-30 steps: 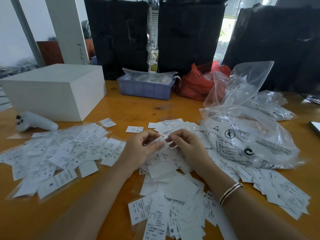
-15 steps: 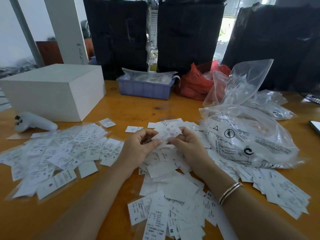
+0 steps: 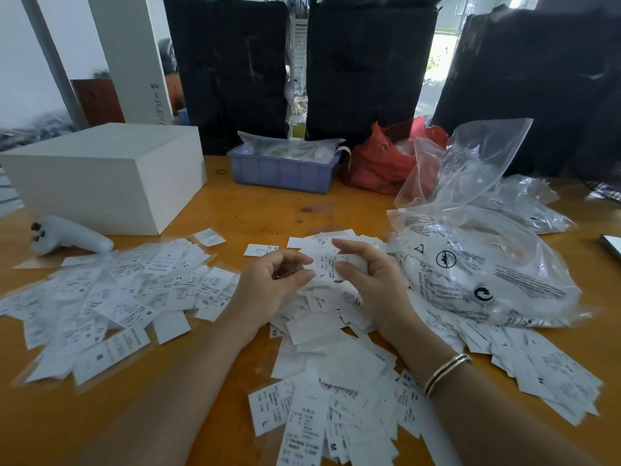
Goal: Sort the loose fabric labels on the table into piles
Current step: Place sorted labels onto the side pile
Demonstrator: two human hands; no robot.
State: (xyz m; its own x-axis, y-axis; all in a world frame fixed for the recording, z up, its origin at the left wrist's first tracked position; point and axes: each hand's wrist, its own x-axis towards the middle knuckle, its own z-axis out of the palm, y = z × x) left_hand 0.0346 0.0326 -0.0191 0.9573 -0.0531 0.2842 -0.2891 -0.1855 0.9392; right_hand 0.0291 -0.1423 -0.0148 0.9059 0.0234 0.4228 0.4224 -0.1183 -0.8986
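White fabric size labels lie in heaps on the orange table (image 3: pixel 255 210). A wide spread of labels (image 3: pixel 111 297) covers the left side, and a thick middle heap (image 3: pixel 329 375) runs from my hands toward the front edge. More labels (image 3: pixel 544 361) trail to the right. My left hand (image 3: pixel 272 287) and my right hand (image 3: pixel 369 280) hover over the middle heap with fingers curled. Between their fingertips they pinch one label marked L (image 3: pixel 327 265).
A white box (image 3: pixel 107 176) and a white handheld controller (image 3: pixel 70 235) sit at the left. A blue tray (image 3: pixel 282 169), a red bag (image 3: pixel 379 163) and clear plastic bags (image 3: pixel 480 260) crowd the back and right. Black bundles (image 3: pixel 366 65) stand behind the table.
Both hands have lifted slightly from the heap and spread a little apart, and the pinched label is now turned so its L mark shows.
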